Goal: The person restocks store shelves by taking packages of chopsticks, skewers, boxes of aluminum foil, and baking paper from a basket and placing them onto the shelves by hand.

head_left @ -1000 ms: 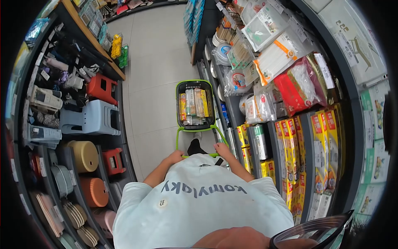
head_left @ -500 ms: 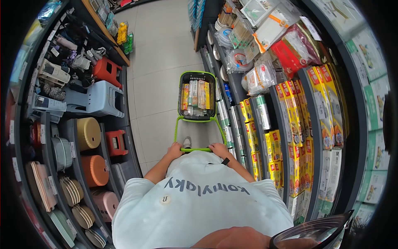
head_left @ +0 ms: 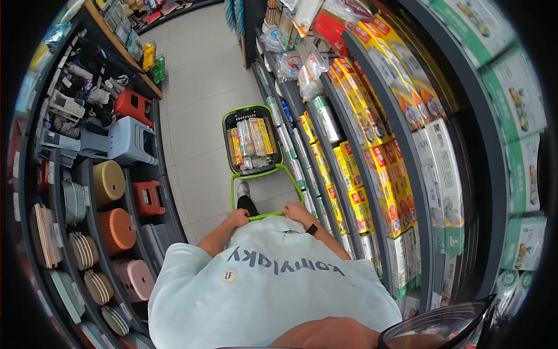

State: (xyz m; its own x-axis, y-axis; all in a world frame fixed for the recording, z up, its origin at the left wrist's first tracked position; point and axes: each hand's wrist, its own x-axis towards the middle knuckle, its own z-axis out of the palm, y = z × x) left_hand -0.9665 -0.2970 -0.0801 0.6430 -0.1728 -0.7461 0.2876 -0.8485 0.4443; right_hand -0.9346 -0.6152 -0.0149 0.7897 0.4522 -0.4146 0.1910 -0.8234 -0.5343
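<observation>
Green-rimmed black shopping basket [head_left: 251, 114], packed with boxes [head_left: 248, 139], sits ahead of both hands, slightly nearer the left, its long axis pointing away; left hand [head_left: 238, 218] and right hand [head_left: 295, 212] grip its pull handle [head_left: 263, 216].

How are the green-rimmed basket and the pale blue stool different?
The basket is black with a green rim, but the stool is pale blue. The basket is out in the aisle, while the stool is on the left shelves. The basket carries boxes; the stool has legs. Both look like plastic.
</observation>
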